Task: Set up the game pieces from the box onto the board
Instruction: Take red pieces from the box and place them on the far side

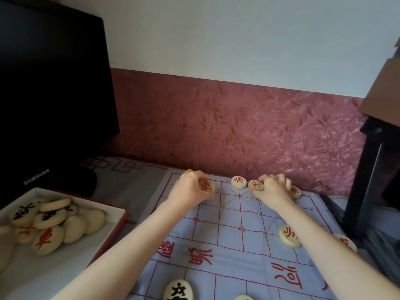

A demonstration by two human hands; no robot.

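Observation:
A light blue cloth board [227, 245] with red grid lines lies in front of me. My left hand [188, 188] grips a cream round piece with a red character [207, 186] at the board's far edge, left of centre. My right hand [272, 188] pinches another red-marked piece [256, 185] at the far edge. A red-marked piece [238, 182] rests free between the two. A further piece [296, 192] peeks out behind my right hand. The box [108, 215], white inside with a red rim, sits at the left and holds several cream pieces [49, 226].
Two red-marked pieces [289, 236] [346, 242] lie on the board's right side. A black-marked piece [178, 290] and another piece's edge [243, 297] sit at the near edge. A dark monitor [47, 94] stands at the left, dark furniture [376, 159] at the right, the wall just behind.

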